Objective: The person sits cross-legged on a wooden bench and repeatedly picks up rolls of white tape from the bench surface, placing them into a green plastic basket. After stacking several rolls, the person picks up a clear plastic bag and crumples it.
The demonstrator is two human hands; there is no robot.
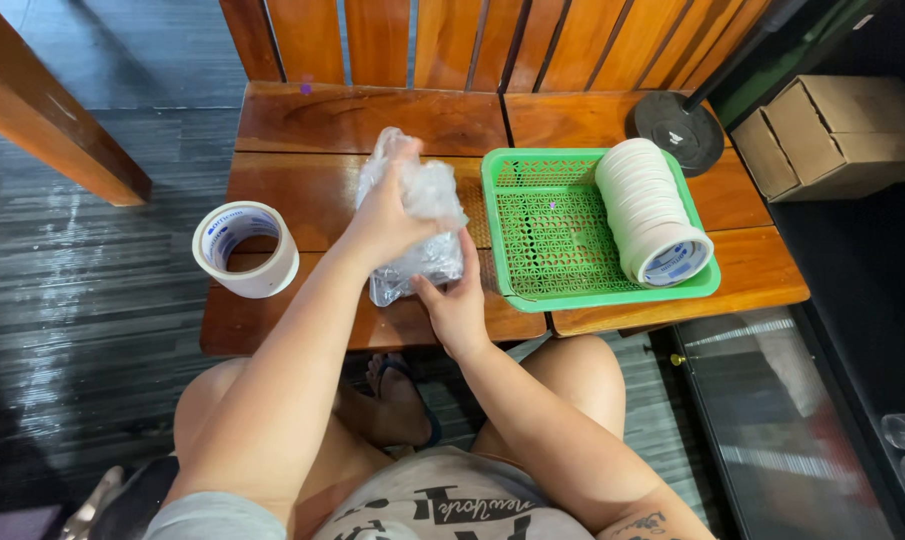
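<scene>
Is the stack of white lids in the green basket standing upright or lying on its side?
On its side: the stack lies along the basket floor, one end lid facing the camera.

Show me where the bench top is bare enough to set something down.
Bare wood lies along the back plank of the bench, behind the plastic bag, and between the tape roll and the bag. The basket floor left of the lid stack is open. Both hands, left and right, crowd the bag.
</scene>
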